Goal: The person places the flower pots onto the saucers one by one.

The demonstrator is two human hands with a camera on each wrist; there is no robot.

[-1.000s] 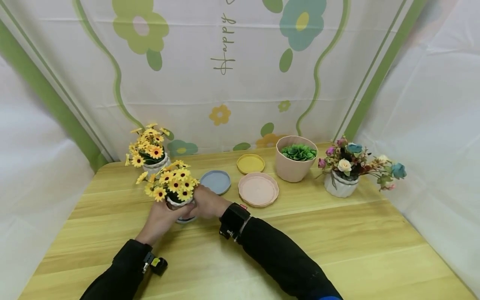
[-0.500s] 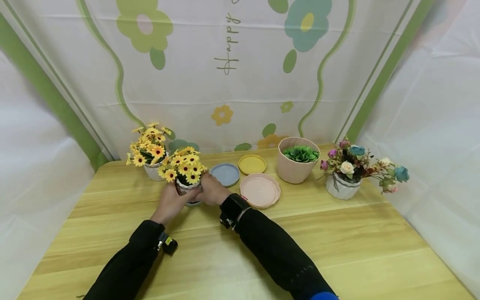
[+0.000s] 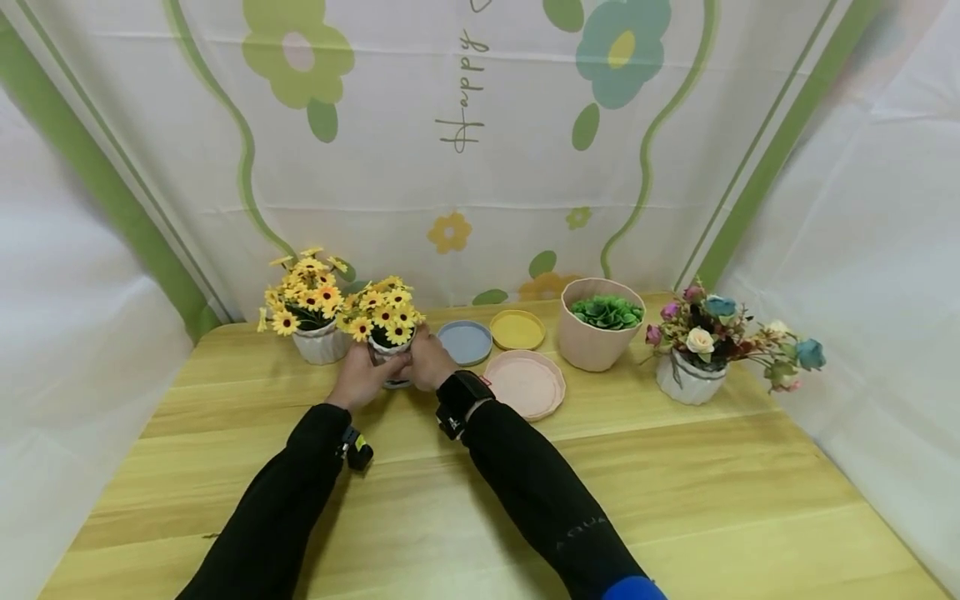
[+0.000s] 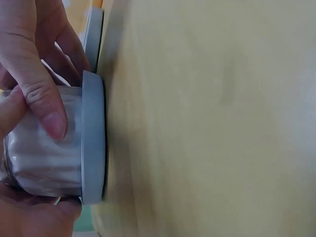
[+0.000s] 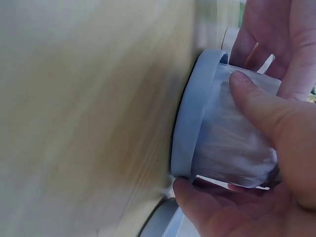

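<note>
You've carried the sunflower pot (image 3: 387, 342) farther back and to the right, so it now sits on its grey saucer (image 4: 94, 138) on the table (image 3: 675, 467), just beside the other sunflower pot (image 3: 318, 337). Your left hand (image 3: 362, 379) and right hand (image 3: 429, 364) both curl around its ribbed white wall. Right of them lies the blue saucer (image 3: 465, 342).

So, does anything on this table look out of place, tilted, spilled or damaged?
Nothing stands out. The left hand and right hand hold the sunflower pot upright on its grey saucer, beside a second sunflower pot. The loose saucers lie flat, and the pink pot and rose pot stand straight.
</note>
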